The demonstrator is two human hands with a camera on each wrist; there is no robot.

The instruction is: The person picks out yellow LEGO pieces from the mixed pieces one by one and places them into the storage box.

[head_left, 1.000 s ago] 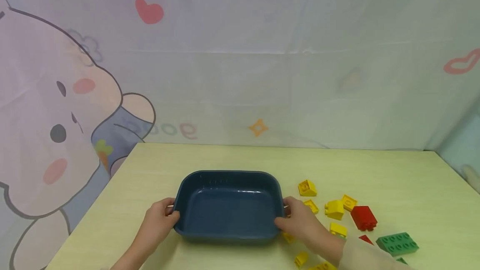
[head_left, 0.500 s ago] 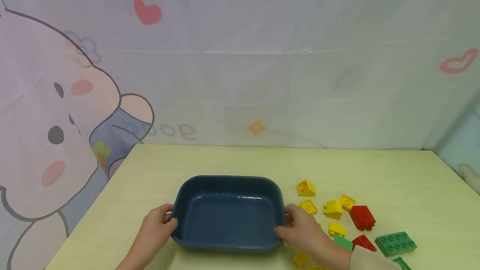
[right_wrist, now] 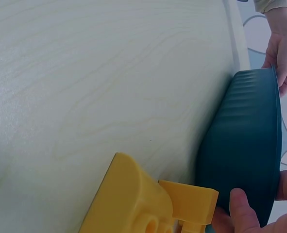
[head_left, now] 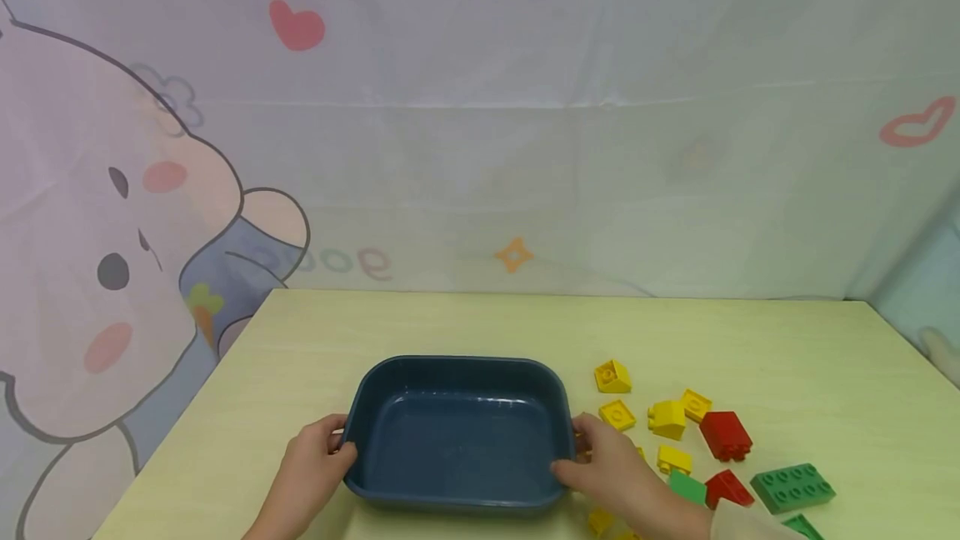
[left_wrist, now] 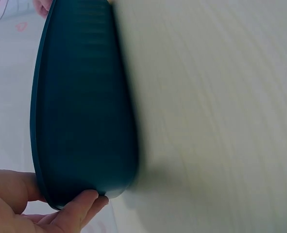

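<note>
The left hand (head_left: 311,458) is gripping the left rim of a dark blue, round-cornered plastic tray (head_left: 457,373) with a ribbed outer wall, which is sitting near the front of the pale wood-grain table (head_left: 465,319). The right hand (head_left: 611,467) is clasping the tray's right rim, fingers curled over the edge. Just right of it, studded yellow bricks (head_left: 667,418), a red brick (head_left: 726,433) and a flat green brick (head_left: 793,487) are lying scattered.

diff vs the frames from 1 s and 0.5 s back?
The blue tray, gripped at its ends by the left hand and right hand, has come toward the person and leveled out; its far rim sits lower in the head view than a second ago. Both hands keep their grip. The yellow, red and green bricks on the table beside it look unmoved.
</note>
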